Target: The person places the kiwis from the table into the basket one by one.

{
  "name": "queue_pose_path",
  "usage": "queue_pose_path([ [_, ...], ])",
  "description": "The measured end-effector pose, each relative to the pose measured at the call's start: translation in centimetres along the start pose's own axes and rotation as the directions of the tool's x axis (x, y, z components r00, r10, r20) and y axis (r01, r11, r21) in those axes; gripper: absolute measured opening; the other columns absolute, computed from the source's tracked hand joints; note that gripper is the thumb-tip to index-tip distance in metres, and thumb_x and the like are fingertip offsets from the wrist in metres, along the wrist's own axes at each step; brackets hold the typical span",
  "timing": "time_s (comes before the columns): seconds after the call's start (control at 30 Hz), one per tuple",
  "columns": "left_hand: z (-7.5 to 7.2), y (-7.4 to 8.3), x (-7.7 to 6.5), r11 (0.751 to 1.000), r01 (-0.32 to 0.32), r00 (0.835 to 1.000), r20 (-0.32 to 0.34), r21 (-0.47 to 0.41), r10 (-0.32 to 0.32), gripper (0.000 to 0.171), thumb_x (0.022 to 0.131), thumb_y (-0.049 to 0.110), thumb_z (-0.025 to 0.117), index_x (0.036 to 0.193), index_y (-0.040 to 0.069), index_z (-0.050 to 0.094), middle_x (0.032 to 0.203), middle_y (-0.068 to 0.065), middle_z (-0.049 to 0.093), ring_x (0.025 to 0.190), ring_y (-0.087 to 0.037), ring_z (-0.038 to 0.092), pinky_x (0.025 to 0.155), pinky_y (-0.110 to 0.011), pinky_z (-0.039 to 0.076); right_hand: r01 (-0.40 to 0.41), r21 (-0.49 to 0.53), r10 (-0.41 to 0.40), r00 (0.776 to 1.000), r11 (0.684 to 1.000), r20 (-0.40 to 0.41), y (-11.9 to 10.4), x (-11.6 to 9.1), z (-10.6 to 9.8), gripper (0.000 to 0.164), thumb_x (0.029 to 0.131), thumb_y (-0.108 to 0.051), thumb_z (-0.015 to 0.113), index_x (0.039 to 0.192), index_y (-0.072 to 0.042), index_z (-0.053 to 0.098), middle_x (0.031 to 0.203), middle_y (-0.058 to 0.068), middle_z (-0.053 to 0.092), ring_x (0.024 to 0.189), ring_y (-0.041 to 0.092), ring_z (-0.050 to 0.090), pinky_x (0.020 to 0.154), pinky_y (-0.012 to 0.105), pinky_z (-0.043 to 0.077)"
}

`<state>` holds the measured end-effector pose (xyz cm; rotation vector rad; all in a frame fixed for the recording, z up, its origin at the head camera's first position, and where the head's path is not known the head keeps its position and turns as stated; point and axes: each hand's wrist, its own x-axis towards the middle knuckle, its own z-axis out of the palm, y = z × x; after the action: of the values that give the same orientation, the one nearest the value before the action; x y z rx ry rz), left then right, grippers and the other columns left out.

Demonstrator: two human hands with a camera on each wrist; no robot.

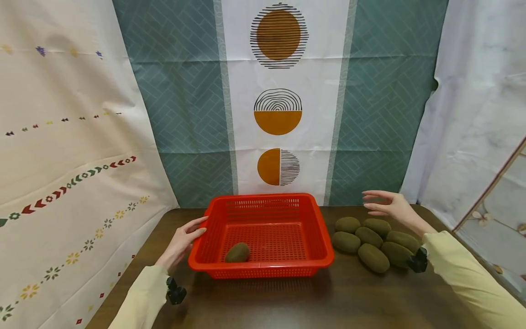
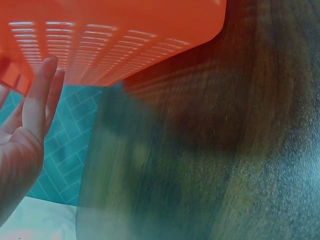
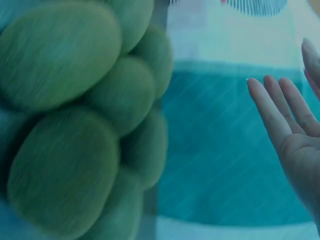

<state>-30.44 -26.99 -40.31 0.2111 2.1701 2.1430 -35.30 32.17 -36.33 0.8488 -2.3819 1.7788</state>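
A red plastic basket (image 1: 263, 264) with slotted sides stands on the table, and one brown kiwi (image 1: 237, 252) lies in its front left part. At the basket's left side my left hand (image 1: 182, 240) touches the rim and outer wall with nearly straight fingers. To the right of the basket, several kiwis (image 1: 373, 258) lie close together on the tabletop. My right hand (image 1: 388, 208) hovers over the back of that group, its fingers extended and holding nothing. In the right wrist view the kiwis (image 3: 62, 170) appear large, apart from the hand (image 3: 295, 130).
The dark wooden table (image 1: 263, 304) carries the basket and fruit. Behind it hangs a green and white patterned cloth (image 1: 283, 137). A cream cloth (image 1: 74, 183) with printed motifs borders the left side, and a whitish marbled cloth (image 1: 481, 137) the right.
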Motion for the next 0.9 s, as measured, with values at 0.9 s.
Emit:
queue_pose_path([
  [0.9, 0.1, -0.1, 0.0, 1.0, 0.002, 1.0, -0.023, 0.01, -0.002, 0.051, 0.089, 0.012, 0.059, 0.135, 0.002, 0.039, 0.124, -0.026, 0.046, 0.097, -0.035, 0.057, 0.074, -0.045, 0.048, -0.102, -0.269, 0.072, 0.99, 0.958, -0.119, 7.0, -8.4, -4.9, 0.038, 0.084, -0.002, 0.062, 0.118, 0.011, 0.052, 0.103, -0.014, 0.06, 0.088, 0.004, 0.059, 0.067, 0.02, 0.049],
])
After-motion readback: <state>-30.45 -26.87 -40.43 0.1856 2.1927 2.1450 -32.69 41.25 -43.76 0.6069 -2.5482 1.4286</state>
